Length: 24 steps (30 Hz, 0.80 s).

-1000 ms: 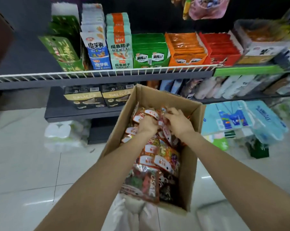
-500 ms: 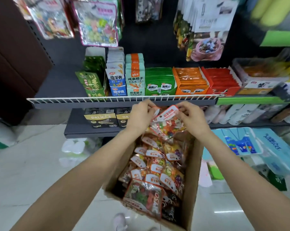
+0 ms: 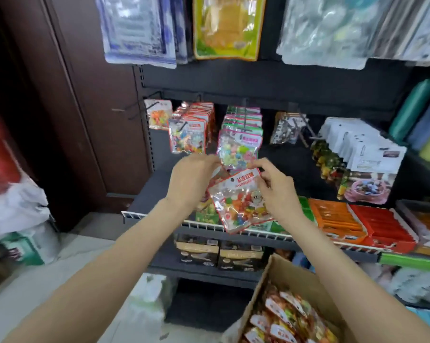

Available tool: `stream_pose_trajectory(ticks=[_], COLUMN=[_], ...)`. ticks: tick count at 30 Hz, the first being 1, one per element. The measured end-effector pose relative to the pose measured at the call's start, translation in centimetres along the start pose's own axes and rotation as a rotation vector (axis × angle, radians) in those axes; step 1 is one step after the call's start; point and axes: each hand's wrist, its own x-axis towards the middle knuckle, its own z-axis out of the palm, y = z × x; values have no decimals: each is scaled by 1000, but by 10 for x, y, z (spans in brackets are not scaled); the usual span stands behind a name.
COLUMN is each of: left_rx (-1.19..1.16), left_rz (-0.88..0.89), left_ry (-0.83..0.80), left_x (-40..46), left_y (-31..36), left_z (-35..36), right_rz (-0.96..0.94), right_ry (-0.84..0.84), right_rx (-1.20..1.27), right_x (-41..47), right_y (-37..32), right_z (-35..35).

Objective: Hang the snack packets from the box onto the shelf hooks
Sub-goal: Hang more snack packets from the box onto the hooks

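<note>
Cardboard box sits lowest and nearest, at the person's right, its flaps open and its inside packed with red-topped snack packets standing on edge, likely so each header card can be plucked out quickly. Above it both arms reach forward. The left hand and right hand share one clear packet of coloured sweets, each pinching near a top corner of its red-and-white header, fingers curled round the edge. I judge the two-handed hold is there to keep the floppy header flat and level, so its hanging hole can be lined up with a hook; the hole itself is too blurred to make out. The packet hangs tilted, in the air in front of the white wire shelf rail, touching no hook yet. Beyond it hang rows of similar packets on black pegs. The leftmost hook juts out almost bare, a single packet at its back, which makes it a plausible target, though I cannot say which peg is meant.
</note>
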Motion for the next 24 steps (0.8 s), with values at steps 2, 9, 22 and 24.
stream_pose_trajectory(ticks=[2,9,22,24], left_rx=[31,-71,115,59], left_rz=[3,-101,130,124], left_ry=[41,30,-28,-34], left_x=[14,50,76,77], left_y=[-33,-132,-214,-217], left_z=[-11,-32,-30,-27], right_rz=[9,94,264,247], right_ry=[21,173,416,433], right_rx=[-39,30,141,68], right_x=[22,85,135,137], right_y=[-14,-52,-78,-77], right_z=[23,99,171,174])
